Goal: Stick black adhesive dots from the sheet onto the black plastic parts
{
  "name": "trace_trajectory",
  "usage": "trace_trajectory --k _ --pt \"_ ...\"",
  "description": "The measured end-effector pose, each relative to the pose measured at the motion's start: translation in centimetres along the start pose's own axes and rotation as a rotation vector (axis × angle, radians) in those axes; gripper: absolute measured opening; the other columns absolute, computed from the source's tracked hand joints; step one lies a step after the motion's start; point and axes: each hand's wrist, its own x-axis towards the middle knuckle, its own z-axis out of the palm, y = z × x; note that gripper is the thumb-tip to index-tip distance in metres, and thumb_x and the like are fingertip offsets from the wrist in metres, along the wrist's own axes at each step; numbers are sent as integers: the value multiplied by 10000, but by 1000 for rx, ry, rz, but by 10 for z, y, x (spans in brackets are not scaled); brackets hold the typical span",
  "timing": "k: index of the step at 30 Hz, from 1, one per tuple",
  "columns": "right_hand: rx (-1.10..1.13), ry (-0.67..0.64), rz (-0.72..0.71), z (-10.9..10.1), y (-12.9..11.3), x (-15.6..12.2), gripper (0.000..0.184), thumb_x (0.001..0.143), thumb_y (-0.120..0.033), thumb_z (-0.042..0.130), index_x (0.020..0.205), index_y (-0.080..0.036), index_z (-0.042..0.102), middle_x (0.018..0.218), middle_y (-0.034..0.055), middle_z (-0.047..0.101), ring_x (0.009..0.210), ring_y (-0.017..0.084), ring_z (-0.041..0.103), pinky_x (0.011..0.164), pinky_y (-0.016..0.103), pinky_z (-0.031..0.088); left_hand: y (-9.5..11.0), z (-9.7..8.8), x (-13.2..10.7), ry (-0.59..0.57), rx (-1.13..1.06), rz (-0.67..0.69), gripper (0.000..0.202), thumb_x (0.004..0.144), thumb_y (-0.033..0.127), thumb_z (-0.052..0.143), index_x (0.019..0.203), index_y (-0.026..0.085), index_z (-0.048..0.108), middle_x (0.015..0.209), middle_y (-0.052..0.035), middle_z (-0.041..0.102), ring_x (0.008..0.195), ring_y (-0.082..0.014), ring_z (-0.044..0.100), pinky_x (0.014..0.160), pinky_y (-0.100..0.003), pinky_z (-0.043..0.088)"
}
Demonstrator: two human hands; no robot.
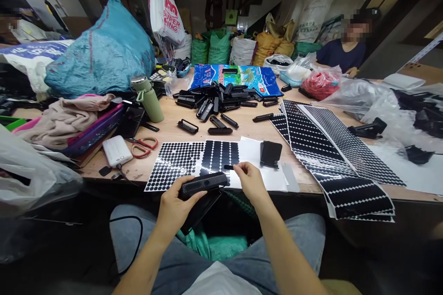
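My left hand is closed around a long black plastic part with a textured face, held just over the table's front edge. Between the thumb and fingertips of my right hand is a small black sticker, a little apart from that part. Below both lies a sheet of black rectangular stickers, with a sheet of round black dots to its left. A black folding stand is on white paper at the right. Farther back, several similar black parts form a pile.
Red-handled scissors, a white power bank and a green bottle stand or lie at left. Stacked sticker sheets overhang the front edge at right. A large blue sack is back left; another person sits back right.
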Motion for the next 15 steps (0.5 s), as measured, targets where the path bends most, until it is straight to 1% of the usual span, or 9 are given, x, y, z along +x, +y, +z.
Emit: trace_trajectory --k 2,4,7,10,15 --pt "227 -142 -56 -3 -19 -17 204 776 -379 477 750 -183 530 748 22 568 698 154 523 656 277 401 4 3 0 3 -7 36 379 631 402 686 943 207 597 893 -12 662 806 -170 625 755 -281 493" --pt "284 -235 -119 -1 -35 -31 165 765 -340 500 712 -186 526 859 25 568 790 149 523 727 277 392 7 6 -1 -9 -15 61 377 638 403 682 948 206 594 891 -12 661 802 -166 624 734 -271 496" --pt "243 -260 -143 6 -46 -44 144 761 -285 506 660 -184 519 1004 38 528 930 157 499 823 289 360 8 10 -3 -14 -8 93 370 655 401 671 958 205 589 883 -12 663 781 -161 626 701 -259 500" --pt "210 -271 -108 11 -45 -49 140 769 -279 495 671 -184 532 1037 43 498 913 155 500 832 302 358 6 12 -5 -8 13 144 351 672 390 660 960 202 588 864 -12 666 752 -157 630 677 -256 502" --pt "204 -294 -75 11 -44 -49 153 772 -289 493 665 -185 525 1030 41 486 898 155 501 834 305 356 2 15 -7 22 28 247 315 692 344 651 962 194 589 886 -27 669 785 -167 636 716 -277 503"
